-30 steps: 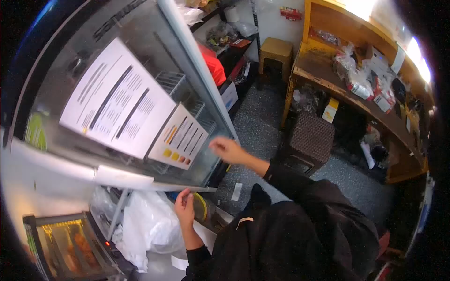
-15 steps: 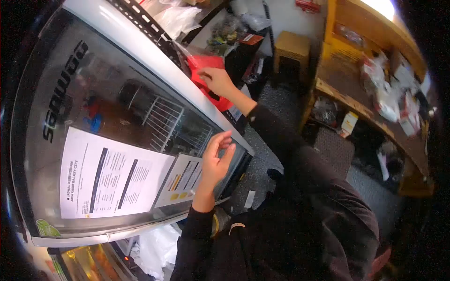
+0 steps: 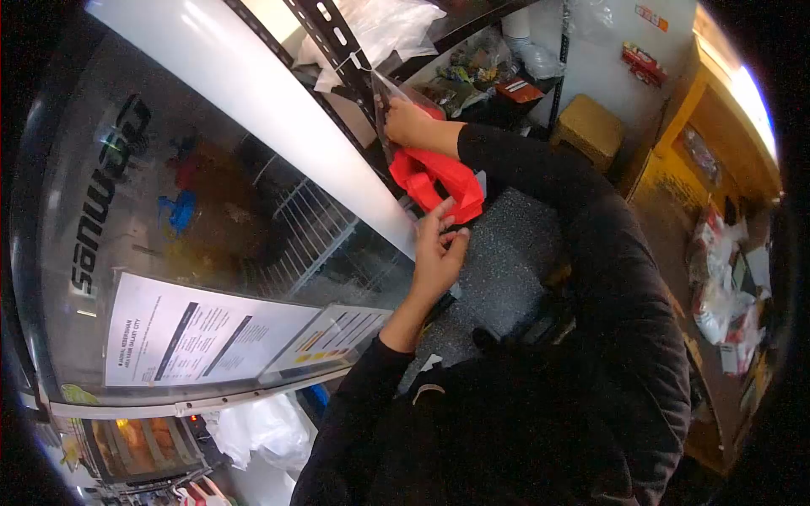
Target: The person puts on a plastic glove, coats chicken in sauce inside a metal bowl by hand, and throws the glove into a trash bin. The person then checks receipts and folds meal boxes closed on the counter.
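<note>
A bright red bundle (image 3: 451, 179), perhaps folded bags, hangs at the shelf's corner, partly behind clear plastic (image 3: 381, 91). At the top of this plastic is my right hand (image 3: 411, 123), fingers curled together; its fingertips are partly hidden, and what they hold is too unclear to tell. Below it, my left hand (image 3: 437, 263) is raised with thumb and fingers apart, holding nothing. Its fingertips are close to the lower edge of the red bundle; whether they touch it I cannot tell.
On the left stands a glass-door fridge (image 3: 211, 194) bearing printed sheets (image 3: 198, 333). Behind the red bundle is a black metal shelf (image 3: 337, 42) with white plastic bags (image 3: 380, 34). A brown stool (image 3: 589, 131) stands near the wall, and a wooden desk (image 3: 654, 261) with packages (image 3: 717, 291) is at right.
My right hand has gone from beside the fridge door to the plastic at the red bundle. My left hand has risen from the fridge's lower edge towards the bundle. The view has shifted.
</note>
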The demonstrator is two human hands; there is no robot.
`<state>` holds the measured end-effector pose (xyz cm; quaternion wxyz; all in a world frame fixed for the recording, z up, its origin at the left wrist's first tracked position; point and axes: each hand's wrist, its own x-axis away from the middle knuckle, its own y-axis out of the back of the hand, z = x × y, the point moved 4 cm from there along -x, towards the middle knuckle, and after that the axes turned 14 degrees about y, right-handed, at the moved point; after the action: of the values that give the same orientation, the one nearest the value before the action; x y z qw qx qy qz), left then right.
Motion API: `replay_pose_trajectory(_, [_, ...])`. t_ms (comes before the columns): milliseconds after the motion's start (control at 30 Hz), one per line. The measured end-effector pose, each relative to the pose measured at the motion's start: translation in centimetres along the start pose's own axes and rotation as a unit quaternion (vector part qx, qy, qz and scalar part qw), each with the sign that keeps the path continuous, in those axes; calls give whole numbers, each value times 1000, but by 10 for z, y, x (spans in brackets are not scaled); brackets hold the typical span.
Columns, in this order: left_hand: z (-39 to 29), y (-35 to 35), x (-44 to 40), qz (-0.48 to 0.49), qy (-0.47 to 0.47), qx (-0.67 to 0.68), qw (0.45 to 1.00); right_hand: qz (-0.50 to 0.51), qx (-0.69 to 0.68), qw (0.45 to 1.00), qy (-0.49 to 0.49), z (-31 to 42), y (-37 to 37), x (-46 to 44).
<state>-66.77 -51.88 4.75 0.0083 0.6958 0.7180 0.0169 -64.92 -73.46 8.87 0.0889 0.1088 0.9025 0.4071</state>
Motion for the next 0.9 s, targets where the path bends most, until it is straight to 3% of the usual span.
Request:
replay_pose_trajectory(100, [6, -5, -7, -12, 18, -7, 1000, 2, -6, 997, 83, -8, 2, 5])
replay_pose_trajectory(267, [3, -7, -14, -47, 17, -58, 997, 4, -87, 992, 89, -23, 7, 6])
replay_pose_trajectory(367, [2, -3, -21, -90, -76, -205, 972, 1, -161, 984, 72, -35, 26, 7])
replay_pose_trajectory(467, [-5, -5, -23, -114, -70, -293, 947, 29, -185, 980, 61, -43, 41, 6])
replay_pose_trajectory(600, [-5, -7, -28, -99, -50, -286, 952, 95, -247, 963, 45, -51, 48, 6])
replay_pose_trajectory(900, [-11, -7, -30, -101, -69, -298, 947, 21, -233, 969, 81, -69, 60, -2])
